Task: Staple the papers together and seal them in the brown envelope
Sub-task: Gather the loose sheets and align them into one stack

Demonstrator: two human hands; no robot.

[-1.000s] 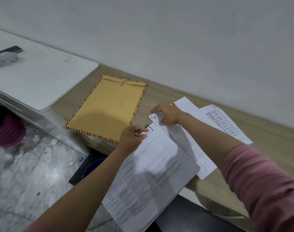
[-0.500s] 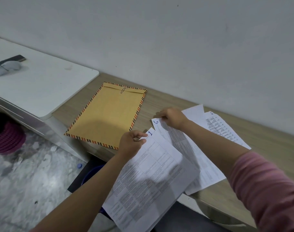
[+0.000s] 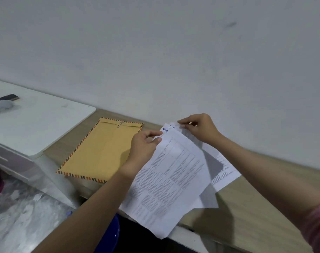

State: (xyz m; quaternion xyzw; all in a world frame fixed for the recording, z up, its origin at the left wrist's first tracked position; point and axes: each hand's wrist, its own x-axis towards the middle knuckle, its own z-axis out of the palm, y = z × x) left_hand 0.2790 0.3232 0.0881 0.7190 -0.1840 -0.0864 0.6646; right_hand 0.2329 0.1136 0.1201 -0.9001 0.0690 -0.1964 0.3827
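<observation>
Papers (image 3: 171, 172) — print blurred, lower sheets hidden

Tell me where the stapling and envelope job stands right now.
Done: the top sheets are gathered into one stack of papers, page marked 1 on top. In hand: the left hand pinches the stack's top left corner and the right hand pinches the top edge, squaring the sheets; one printed sheet lies on the desk beneath. Left: stapling, with no stapler clearly visible, then filling and sealing the brown envelope, which lies flat and untouched.

Wooden desk (image 3: 246, 203) carries the brown envelope (image 3: 101, 150) (flat) and printed papers (image 3: 226, 172).
</observation>
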